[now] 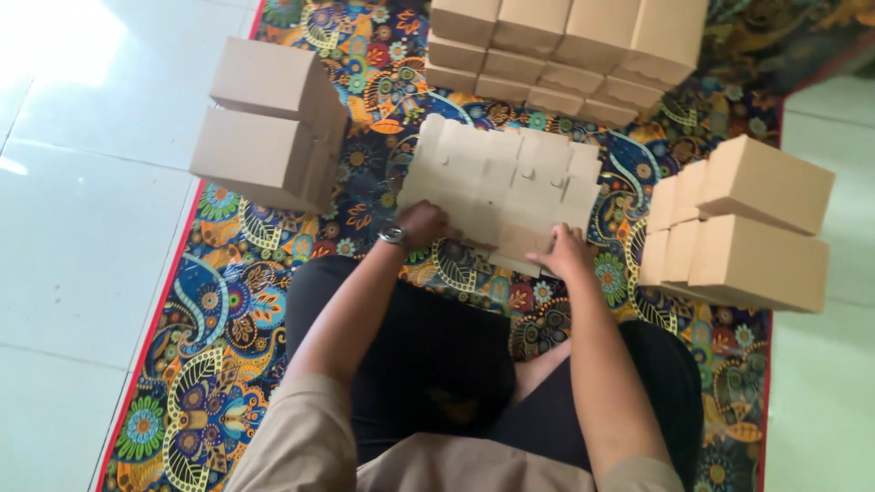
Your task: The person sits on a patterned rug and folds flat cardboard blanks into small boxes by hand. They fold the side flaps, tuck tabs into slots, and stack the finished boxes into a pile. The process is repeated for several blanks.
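A flat, unfolded brown cardboard box blank (501, 187) lies on the patterned rug (219, 337) in front of my crossed legs. My left hand (423, 223), with a wristwatch on the wrist, grips the blank's near left edge. The near right edge, by a protruding flap, is held by my right hand (561, 252). Both hands rest low on the rug.
Stacks of folded brown boxes surround me: a stack of two on the left (269, 123), a large pile at the back (565, 50), and another stack on the right (743, 223). Pale floor tiles (73, 228) border the rug on both sides.
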